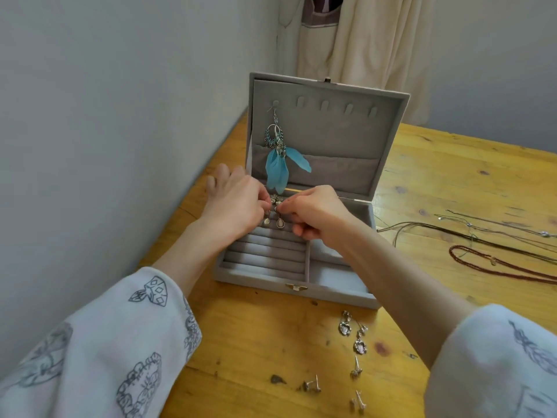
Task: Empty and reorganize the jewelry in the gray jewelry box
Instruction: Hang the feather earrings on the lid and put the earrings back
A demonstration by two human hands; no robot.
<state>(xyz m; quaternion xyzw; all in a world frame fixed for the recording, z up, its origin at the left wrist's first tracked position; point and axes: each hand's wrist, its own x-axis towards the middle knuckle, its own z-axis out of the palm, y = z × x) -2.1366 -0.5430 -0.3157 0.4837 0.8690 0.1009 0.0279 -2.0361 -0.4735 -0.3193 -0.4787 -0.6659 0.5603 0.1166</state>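
Pinching 1 drop earring [272, 213] w/ left hand [233, 203] & right hand [316, 214]; 1 feather earring [278, 155] hangs in lid.

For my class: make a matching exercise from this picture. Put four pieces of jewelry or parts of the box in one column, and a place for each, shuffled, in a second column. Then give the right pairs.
Things
1. blue feather earring
2. teardrop earrings
3. dark red beaded necklace
4. heart-shaped earrings

Places
A. on the table, right of the box
B. hanging inside the open lid
C. on the table, in front of the box
D. held between both hands over the ring rolls

Pairs: 1-B, 2-D, 3-A, 4-C
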